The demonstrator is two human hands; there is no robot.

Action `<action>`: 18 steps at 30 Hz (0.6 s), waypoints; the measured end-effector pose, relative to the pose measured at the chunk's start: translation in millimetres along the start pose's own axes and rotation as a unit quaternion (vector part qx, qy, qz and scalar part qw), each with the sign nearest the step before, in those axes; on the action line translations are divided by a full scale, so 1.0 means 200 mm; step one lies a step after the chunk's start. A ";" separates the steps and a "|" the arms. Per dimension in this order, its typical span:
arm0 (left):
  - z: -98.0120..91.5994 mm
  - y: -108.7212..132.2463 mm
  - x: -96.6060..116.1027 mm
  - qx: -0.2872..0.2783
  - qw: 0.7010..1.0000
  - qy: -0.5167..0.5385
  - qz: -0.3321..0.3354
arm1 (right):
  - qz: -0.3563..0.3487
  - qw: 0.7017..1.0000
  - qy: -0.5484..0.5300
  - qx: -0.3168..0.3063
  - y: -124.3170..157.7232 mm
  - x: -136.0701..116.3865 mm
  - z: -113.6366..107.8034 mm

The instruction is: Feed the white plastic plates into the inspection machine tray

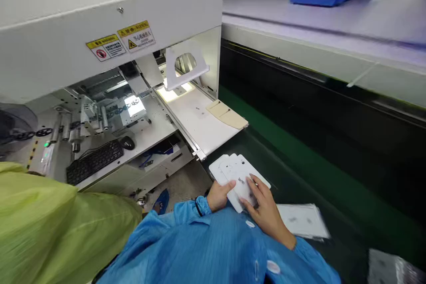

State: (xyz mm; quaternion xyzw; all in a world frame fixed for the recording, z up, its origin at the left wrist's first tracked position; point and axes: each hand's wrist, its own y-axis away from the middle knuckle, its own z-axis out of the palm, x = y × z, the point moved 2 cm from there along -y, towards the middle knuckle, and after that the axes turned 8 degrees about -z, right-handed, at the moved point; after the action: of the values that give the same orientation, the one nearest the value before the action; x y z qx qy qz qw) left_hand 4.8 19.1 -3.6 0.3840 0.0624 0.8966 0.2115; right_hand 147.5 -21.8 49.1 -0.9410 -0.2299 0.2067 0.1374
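Several thin white cards (237,173) with rounded corners and small dark printed marks are fanned out close to my body. My left hand (219,195) grips their left lower edge, its thumb pressed on top and the other fingers hidden underneath. On the right side, my right hand (264,208) has its bent fingers and thumb on the face of the top card. Just beyond the right wrist, a flat white stack (302,220) with faint grey marks lies on the dark green belt (282,159).
Ahead stands a white machine (186,13) with warning labels and a short white conveyor (213,131), with a beige plate (228,114) at its edge. A keyboard (95,162) and mouse (127,143) lie left. A person's yellow-green sleeve (66,222) is close by. Clear plastic packs (392,268) lie lower right.
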 end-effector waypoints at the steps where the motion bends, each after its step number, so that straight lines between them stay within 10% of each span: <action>1: 0.00 0.01 0.00 0.003 1.000 -0.005 -0.006 | 0.002 1.000 -0.003 -0.001 0.00 0.00 0.00; 18: 0.09 0.04 0.06 0.003 0.999 0.034 -0.014 | 0.025 0.999 -0.040 -0.008 0.01 0.02 -0.01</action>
State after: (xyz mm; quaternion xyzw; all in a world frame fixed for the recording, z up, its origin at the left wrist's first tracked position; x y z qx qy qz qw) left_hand 7.7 17.0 19.3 0.3531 0.0776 0.9058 0.2211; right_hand 151.7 -22.2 48.1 -0.9385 -0.2135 0.2456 0.1156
